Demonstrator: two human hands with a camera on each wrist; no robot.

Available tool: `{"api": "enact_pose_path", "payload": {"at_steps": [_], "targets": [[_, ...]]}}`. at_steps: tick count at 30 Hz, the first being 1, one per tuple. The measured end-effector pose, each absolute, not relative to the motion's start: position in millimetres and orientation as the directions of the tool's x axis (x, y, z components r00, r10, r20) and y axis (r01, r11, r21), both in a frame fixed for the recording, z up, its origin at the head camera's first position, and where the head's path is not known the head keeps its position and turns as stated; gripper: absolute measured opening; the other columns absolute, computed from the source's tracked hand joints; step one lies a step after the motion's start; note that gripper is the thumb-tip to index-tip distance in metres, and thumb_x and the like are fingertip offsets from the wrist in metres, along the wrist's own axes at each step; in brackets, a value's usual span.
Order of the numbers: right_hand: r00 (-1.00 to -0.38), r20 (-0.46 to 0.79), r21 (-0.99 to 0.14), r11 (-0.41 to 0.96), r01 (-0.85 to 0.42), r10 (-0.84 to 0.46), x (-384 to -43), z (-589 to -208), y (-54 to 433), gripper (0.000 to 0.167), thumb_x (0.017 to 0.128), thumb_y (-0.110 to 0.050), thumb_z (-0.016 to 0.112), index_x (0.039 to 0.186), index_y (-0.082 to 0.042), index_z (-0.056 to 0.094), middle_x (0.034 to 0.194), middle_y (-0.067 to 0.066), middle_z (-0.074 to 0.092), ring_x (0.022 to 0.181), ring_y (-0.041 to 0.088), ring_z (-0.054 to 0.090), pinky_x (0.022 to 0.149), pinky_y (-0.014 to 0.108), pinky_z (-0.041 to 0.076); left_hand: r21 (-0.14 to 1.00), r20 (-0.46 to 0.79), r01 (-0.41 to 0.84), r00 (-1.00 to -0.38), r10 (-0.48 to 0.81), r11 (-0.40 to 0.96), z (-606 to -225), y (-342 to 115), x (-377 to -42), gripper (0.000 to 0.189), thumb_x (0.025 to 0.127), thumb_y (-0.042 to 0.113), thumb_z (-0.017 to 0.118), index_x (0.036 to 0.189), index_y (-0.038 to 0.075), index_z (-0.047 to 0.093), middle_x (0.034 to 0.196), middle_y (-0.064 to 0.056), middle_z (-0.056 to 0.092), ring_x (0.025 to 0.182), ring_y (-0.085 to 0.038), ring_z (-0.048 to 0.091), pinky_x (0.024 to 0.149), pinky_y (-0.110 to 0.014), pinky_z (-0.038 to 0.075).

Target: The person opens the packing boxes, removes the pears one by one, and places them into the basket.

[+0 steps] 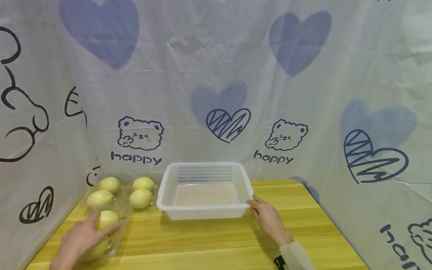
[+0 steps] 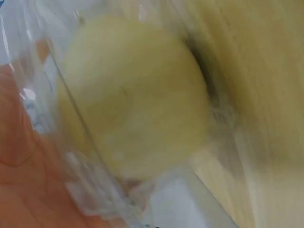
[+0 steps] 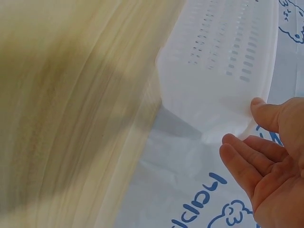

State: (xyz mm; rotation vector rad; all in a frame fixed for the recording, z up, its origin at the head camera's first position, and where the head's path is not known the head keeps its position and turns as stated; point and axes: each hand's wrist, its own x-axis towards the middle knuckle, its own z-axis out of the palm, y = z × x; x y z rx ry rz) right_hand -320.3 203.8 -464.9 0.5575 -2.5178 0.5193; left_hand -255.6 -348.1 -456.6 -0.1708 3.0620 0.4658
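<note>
In the head view a white plastic basket [image 1: 204,213] with slotted walls stands on the wooden table, and nothing lies inside it. My right hand [image 1: 268,217] holds its front right corner; in the right wrist view the thumb [image 3: 266,115] is at the rim and the fingers are under it. At the lower left, my left hand [image 1: 81,238] grips a clear plastic pack [image 1: 116,240] of pale yellow round fruit [image 1: 108,219]. Close up in the left wrist view, one fruit [image 2: 137,95] shows blurred through the plastic beside the palm. The hand covers part of the pack.
Behind the left hand, more pale yellow fruit [image 1: 100,198] sits in clear packaging, with another pair [image 1: 140,198] left of the basket. The wooden table [image 1: 189,247] meets a white printed curtain [image 1: 189,93] at the back and sides.
</note>
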Motion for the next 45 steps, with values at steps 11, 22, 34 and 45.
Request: {"api": "enact_pose_path", "payload": {"at_steps": [11,22,34,45], "targets": [[-0.771,0.571,-0.229,0.847,-0.479,-0.282,-325,-466,205,0.024,0.087,-0.009,0.072,0.111,-0.006,0.073,0.125,0.024,0.064,0.105,0.038,0.067,0.085,0.047,0.056,0.507,-0.074,-0.054,-0.997,-0.019,0.860,-461,-338,-262,0.099,0.089,0.067,0.053,0.150,0.001,0.012,0.126,-0.053,0.029,0.108,-0.065,0.046,0.081,-0.072,0.043],[-0.808,0.542,-0.275,0.860,-0.431,-0.232,-319,-463,203,0.025,0.088,-0.013,0.072,0.112,-0.008,0.073,0.129,0.023,0.062,0.105,0.040,0.066,0.085,0.053,0.054,0.587,-0.145,-0.041,-0.988,0.055,0.809,-467,-294,-264,0.117,0.086,0.065,0.059,0.150,-0.011,-0.004,0.144,-0.048,0.021,0.128,-0.064,0.033,0.098,-0.069,0.036],[-0.840,0.516,-0.298,0.885,-0.358,-0.166,-315,-465,199,0.027,0.089,-0.022,0.072,0.114,-0.011,0.073,0.130,0.019,0.063,0.103,0.039,0.068,0.081,0.054,0.055,0.617,-0.151,-0.038,-0.986,0.072,0.786,-474,-267,-259,0.111,0.087,0.064,0.059,0.153,-0.005,0.002,0.142,-0.046,0.031,0.123,-0.062,0.042,0.095,-0.068,0.039],[-0.750,0.636,-0.252,0.870,-0.423,-0.181,-313,-469,196,0.025,0.080,-0.013,0.080,0.104,-0.009,0.075,0.113,0.011,0.069,0.099,0.030,0.067,0.078,0.047,0.057,0.816,-0.209,-0.096,-0.968,0.136,0.570,-477,-246,-256,0.090,0.091,0.045,0.064,0.156,0.013,0.011,0.097,-0.012,0.062,0.051,-0.018,0.048,0.044,-0.031,0.045]]}}
